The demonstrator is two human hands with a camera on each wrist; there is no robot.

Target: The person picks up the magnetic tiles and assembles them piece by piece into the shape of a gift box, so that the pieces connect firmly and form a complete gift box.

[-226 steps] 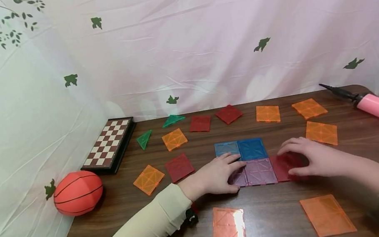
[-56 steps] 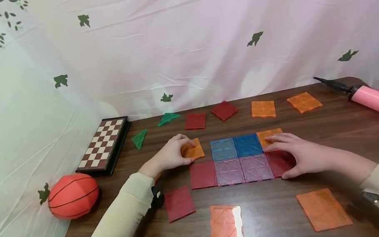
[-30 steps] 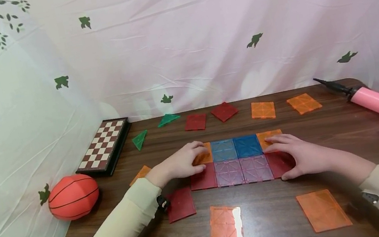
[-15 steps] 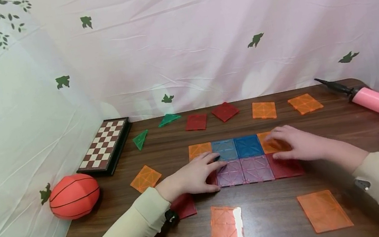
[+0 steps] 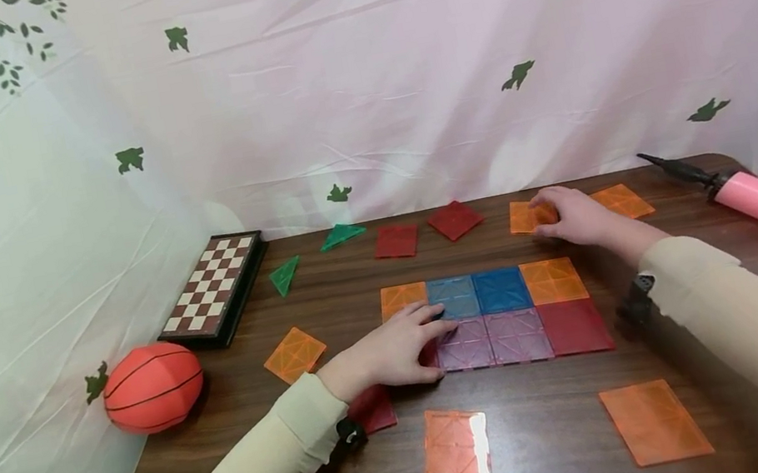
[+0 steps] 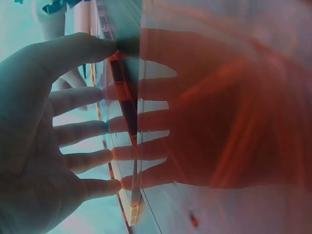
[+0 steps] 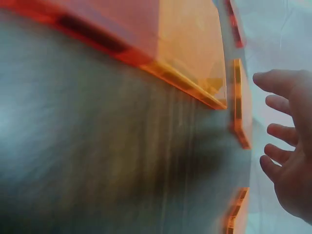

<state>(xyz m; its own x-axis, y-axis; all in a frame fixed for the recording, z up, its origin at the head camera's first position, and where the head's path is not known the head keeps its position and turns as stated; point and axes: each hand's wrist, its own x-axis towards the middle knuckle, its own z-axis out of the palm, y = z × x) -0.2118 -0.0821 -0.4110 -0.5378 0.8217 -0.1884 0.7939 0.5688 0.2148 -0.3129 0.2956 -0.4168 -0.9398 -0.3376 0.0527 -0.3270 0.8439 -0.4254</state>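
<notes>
Nearest, 2 orange tiles (image 5: 656, 424) are laid apart on the table (image 5: 541, 419); between them and the tile block (image 5: 518, 336), bare wood is seen. The block's edges are aligned in 2 rows. On its left end the left hand (image 5: 399, 351) is rested, fingers outstretched, nothing gripped. Beyond the block's right edge the right arm (image 5: 727, 310) is extended. The right hand (image 5: 572, 218), fingers parted and unclosed, is poised at a far orange tile (image 5: 521, 216); contact cannot be told.
</notes>
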